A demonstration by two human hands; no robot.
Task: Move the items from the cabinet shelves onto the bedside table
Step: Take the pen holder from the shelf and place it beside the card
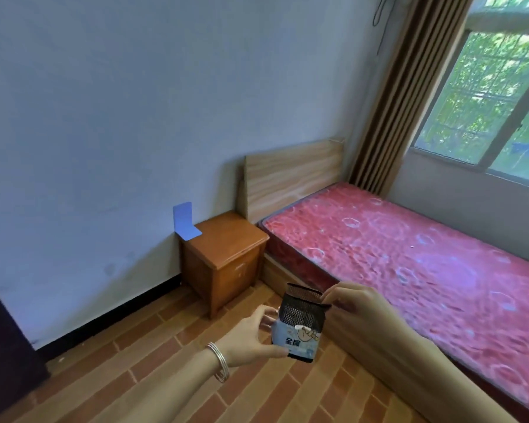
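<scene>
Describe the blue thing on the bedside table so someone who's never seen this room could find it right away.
Find the bed with the red mattress; at its head end a small orange-brown bedside table stands against the wall. On the table's back left corner sits a blue L-shaped bookend, the only blue thing there and the only item on the tabletop.

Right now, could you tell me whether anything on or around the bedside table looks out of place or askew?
One thing: the blue bookend sits at the back left corner of the bedside table, with its base jutting past the edge. Nothing looks spilled or damaged. Both hands, left and right, hold the black mesh holder in mid-air, short of the table.
</scene>
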